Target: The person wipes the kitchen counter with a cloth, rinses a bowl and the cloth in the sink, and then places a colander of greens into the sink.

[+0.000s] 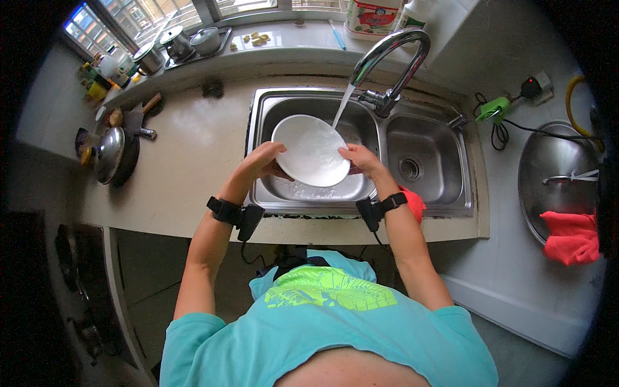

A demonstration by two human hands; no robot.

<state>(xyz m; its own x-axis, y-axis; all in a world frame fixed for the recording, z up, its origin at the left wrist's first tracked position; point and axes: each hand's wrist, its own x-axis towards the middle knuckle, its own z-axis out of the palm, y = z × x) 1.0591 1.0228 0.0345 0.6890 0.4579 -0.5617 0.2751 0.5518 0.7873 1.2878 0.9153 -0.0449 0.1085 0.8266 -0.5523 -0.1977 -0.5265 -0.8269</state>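
Note:
Between my hands a white bowl (pixel 309 152) is held tilted over the left basin of the stainless steel sink (pixel 358 191). My left hand (pixel 265 159) grips its left rim, thumb on the inside edge. On the right rim, my right hand (pixel 361 159) holds it the same way; the fingers of both hands are partly hidden beneath the bowl. A stream of water (pixel 342 106) runs from the curved chrome faucet (pixel 387 48) down to the bowl's upper right edge. Water splashes on the basin floor below the bowl.
Right of the bowl is a second basin with a drain (pixel 410 167). A red cloth (pixel 412 203) hangs at the sink's front edge. A lidded pan (pixel 116 155) stands far left on the counter (pixel 193 179). Pots (pixel 176 43) line the windowsill. A large metal lid (pixel 551 169) hangs at right.

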